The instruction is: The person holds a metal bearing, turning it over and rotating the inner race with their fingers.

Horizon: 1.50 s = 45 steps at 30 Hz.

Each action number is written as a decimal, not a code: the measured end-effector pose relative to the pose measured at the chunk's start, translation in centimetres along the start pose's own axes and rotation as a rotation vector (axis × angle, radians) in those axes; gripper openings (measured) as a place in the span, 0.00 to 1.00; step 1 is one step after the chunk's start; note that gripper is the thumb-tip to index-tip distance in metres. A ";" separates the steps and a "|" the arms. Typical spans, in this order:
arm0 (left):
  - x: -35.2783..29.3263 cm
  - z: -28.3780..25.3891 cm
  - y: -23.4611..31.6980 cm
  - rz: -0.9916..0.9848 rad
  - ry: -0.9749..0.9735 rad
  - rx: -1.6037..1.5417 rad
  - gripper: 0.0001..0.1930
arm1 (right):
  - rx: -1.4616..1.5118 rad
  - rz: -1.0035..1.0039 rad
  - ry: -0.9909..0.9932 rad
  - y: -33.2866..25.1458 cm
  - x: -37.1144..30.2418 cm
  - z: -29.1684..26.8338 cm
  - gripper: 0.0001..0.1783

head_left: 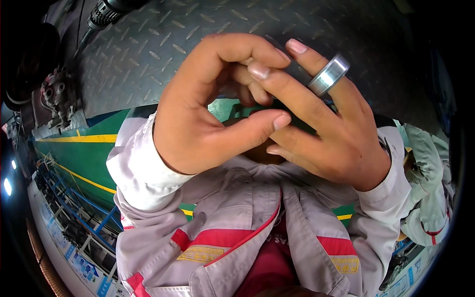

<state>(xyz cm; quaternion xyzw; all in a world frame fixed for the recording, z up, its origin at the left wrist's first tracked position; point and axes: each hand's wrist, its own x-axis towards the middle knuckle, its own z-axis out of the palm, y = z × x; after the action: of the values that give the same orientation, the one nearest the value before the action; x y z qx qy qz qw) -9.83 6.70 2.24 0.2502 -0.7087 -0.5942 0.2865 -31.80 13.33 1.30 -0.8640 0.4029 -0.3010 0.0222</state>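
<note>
My left hand (198, 114) is raised in front of my chest, its fingers curved and its thumb apart from them. No object shows in it. My right hand (341, 133) faces it with the fingers spread, and its middle finger reaches in between the left thumb and index finger. Around the right index finger sits a shiny metal ring (329, 75) with a wide, smooth band, so this hand carries it. The fingers of both hands overlap, and some left fingertips are hidden behind the right ones. Whether they press together I cannot tell.
A dark steel tread-plate surface (163, 54) spans the far side. On it at the left are a toothed metal shaft (101, 16) and a cast metal part (58, 96). Green floor (94, 153) with yellow lines lies below. A person's pale sleeve (428, 168) shows at right.
</note>
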 end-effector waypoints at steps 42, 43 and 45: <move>-0.2 1.2 0.1 0.502 0.035 0.483 0.17 | 0.202 0.222 -0.147 -0.9 0.1 -1.3 0.11; -0.1 1.0 0.3 0.485 0.015 0.491 0.17 | 0.206 0.226 -0.151 -0.9 0.1 -1.3 0.11; -0.1 0.8 0.4 0.467 -0.005 0.499 0.17 | 0.208 0.237 -0.154 -0.9 0.0 -1.3 0.11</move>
<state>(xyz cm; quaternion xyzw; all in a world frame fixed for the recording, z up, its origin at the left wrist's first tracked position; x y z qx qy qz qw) -10.37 7.39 2.55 0.1422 -0.8711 -0.3213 0.3431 -31.92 14.22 2.63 -0.8241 0.4658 -0.2691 0.1775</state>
